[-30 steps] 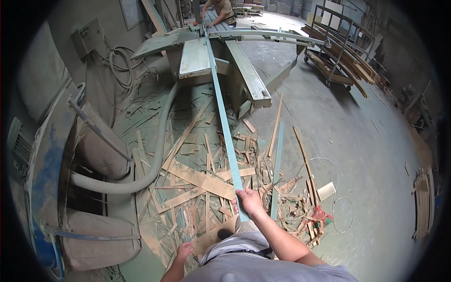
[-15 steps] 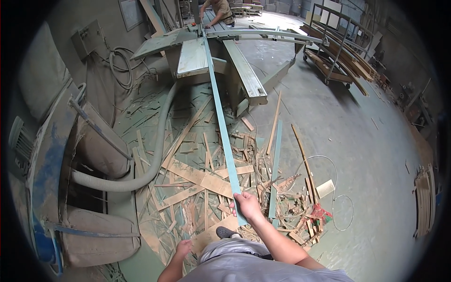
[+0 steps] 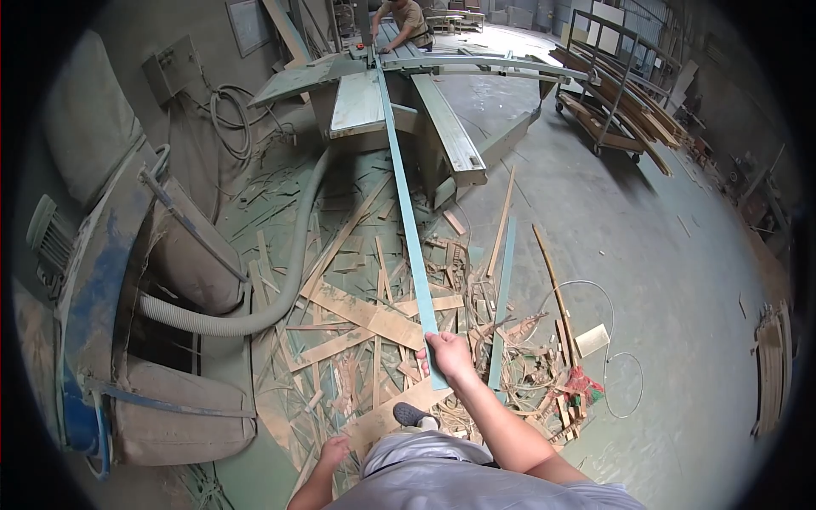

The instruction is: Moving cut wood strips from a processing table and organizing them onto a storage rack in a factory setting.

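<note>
**Long Strip Held at Near End, Far End on Saw Surface**

Since the earlier frames, the right hand [image 3: 448, 355] has been shifted slightly along the long blue-green strip [image 3: 406, 212]; the strip itself remains on the same line. A grey panel [image 3: 248, 25] is fixed to the far wall at upper left, and a small pale rectangular card [image 3: 592, 339] lies on the floor among the offcuts [image 3: 365, 323].

The grip of the right hand is closed around the near end of the strip, fingers wrapped over its top face. The strip runs away from the person to the saw surface [image 3: 357, 102], where a co-worker [image 3: 406, 19] stands at its far end. The left hand [image 3: 334, 450] hangs low beside the body, touching nothing; how far its fingers are curled cannot be told. A grey hose [image 3: 280, 280] curves across the floor at left.
</note>
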Action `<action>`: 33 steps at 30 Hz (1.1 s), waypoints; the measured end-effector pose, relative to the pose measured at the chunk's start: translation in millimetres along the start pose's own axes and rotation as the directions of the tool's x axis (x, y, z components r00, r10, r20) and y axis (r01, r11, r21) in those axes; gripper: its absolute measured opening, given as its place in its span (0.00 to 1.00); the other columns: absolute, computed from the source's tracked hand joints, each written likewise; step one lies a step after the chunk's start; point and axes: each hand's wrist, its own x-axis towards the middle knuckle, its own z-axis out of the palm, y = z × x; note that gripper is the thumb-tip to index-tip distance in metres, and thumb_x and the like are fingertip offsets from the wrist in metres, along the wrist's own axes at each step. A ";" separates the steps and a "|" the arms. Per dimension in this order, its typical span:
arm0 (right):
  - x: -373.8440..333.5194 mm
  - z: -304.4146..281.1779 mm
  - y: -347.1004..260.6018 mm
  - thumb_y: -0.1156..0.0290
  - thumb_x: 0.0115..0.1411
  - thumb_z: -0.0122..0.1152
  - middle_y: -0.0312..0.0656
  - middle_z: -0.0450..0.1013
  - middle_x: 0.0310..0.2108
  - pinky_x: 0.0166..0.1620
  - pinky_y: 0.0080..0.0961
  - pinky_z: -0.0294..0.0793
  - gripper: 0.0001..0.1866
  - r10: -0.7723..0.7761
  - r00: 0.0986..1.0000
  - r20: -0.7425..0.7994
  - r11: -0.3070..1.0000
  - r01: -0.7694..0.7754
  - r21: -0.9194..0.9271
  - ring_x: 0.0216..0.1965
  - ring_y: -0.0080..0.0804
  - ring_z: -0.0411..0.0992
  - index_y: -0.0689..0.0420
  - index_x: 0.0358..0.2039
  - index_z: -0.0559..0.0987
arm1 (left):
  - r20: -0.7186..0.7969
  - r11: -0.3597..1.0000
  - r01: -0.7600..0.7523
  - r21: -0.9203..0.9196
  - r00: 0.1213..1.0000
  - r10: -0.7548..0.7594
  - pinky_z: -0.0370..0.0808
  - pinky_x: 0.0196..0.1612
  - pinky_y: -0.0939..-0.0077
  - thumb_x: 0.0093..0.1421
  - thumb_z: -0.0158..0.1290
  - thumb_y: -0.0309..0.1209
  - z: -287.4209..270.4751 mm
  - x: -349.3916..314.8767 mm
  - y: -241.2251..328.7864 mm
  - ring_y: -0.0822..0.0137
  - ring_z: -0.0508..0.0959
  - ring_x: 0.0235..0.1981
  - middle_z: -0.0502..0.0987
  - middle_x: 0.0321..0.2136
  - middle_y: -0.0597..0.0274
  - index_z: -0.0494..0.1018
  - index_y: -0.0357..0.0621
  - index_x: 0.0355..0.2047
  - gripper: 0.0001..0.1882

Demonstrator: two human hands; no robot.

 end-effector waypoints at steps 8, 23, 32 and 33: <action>-0.5 5.1 -1.1 0.69 0.61 0.45 0.41 0.70 0.17 0.13 0.22 0.65 0.10 0.016 1.000 0.013 1.000 -0.017 0.016 0.10 0.26 0.64 0.62 0.27 0.67 | 0.069 0.998 -0.011 -0.068 0.998 0.015 0.70 0.23 0.79 0.56 0.50 0.31 -12.0 1.2 -31.8 0.72 0.71 0.20 0.73 0.25 0.64 0.70 0.40 0.38 0.11; -4.2 4.2 6.8 0.68 0.61 0.46 0.41 0.69 0.16 0.13 0.24 0.66 0.10 -0.010 1.000 -0.008 1.000 0.010 -0.023 0.11 0.25 0.64 0.61 0.27 0.67 | -0.016 0.998 0.017 -0.061 1.000 -0.018 0.67 0.21 0.81 0.55 0.52 0.30 -11.0 -39.4 -32.5 0.73 0.70 0.18 0.72 0.23 0.65 0.70 0.40 0.36 0.10; -16.6 -0.3 13.7 0.69 0.61 0.45 0.43 0.70 0.18 0.13 0.23 0.65 0.10 -0.039 0.999 -0.011 0.999 0.038 -0.024 0.10 0.27 0.64 0.62 0.27 0.67 | 0.022 0.997 -0.002 -0.072 1.000 0.004 0.68 0.22 0.80 0.55 0.52 0.31 -13.6 -38.6 -44.8 0.73 0.71 0.21 0.73 0.26 0.66 0.70 0.41 0.37 0.10; -19.0 -0.5 14.5 0.69 0.61 0.45 0.42 0.70 0.18 0.13 0.23 0.65 0.09 -0.039 0.999 -0.013 0.999 0.039 -0.018 0.10 0.27 0.64 0.62 0.28 0.67 | 0.022 0.997 -0.002 -0.073 1.000 0.004 0.68 0.22 0.80 0.55 0.52 0.31 -13.1 -39.2 -45.8 0.73 0.71 0.21 0.73 0.26 0.66 0.70 0.41 0.37 0.10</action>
